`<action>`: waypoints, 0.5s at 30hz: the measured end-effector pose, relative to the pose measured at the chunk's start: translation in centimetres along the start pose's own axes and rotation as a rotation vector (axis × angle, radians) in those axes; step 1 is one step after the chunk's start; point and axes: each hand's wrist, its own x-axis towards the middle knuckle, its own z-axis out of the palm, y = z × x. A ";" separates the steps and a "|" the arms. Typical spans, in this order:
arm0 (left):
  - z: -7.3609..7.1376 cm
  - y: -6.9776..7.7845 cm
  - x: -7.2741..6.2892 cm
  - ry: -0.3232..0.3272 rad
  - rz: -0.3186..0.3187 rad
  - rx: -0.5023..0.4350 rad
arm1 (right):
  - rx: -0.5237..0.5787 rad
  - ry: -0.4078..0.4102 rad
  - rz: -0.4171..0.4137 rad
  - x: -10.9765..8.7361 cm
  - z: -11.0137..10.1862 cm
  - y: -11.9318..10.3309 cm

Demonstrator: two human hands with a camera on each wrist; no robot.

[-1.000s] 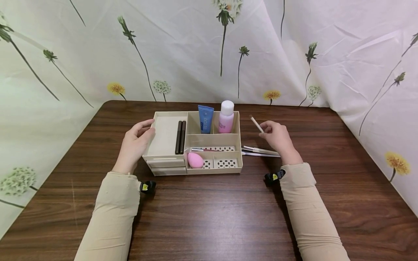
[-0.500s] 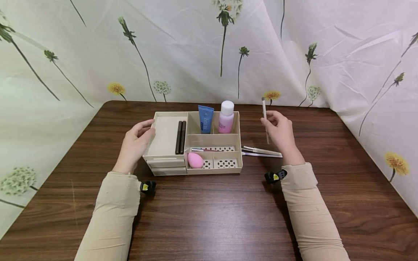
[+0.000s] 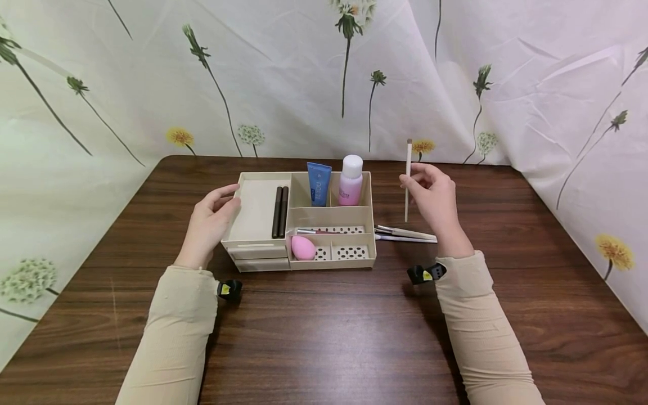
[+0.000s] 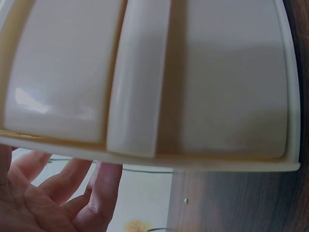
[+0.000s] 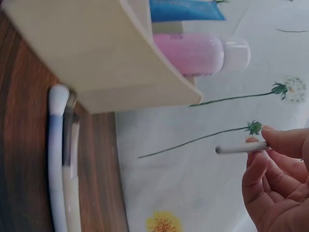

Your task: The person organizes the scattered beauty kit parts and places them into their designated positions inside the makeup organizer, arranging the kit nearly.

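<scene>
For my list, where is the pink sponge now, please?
In the head view, the pink sponge sits in the front row of the beige organizer, just right of the drawers.

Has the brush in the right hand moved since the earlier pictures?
Yes. In the head view, the brush has swung nearly vertical, its tip moving up the picture and farther right of the pink bottle.

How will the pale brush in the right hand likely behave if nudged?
The pale brush is probably stiff and light, being straight and slender. The right hand pinches it partway along, so it may pivot. It looks rounded, so it might roll if laid down.
</scene>
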 end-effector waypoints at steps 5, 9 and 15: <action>0.0 0.0 0.1 0.001 0.000 -0.003 | 0.088 -0.015 0.021 -0.2 -0.1 -1.0; 0.0 0.1 0.1 -0.001 0.000 -0.002 | 0.140 -0.016 0.039 -0.4 -0.1 -1.4; 0.0 0.0 0.0 -0.009 0.001 -0.001 | 0.239 -0.012 0.009 -0.6 0.1 -1.8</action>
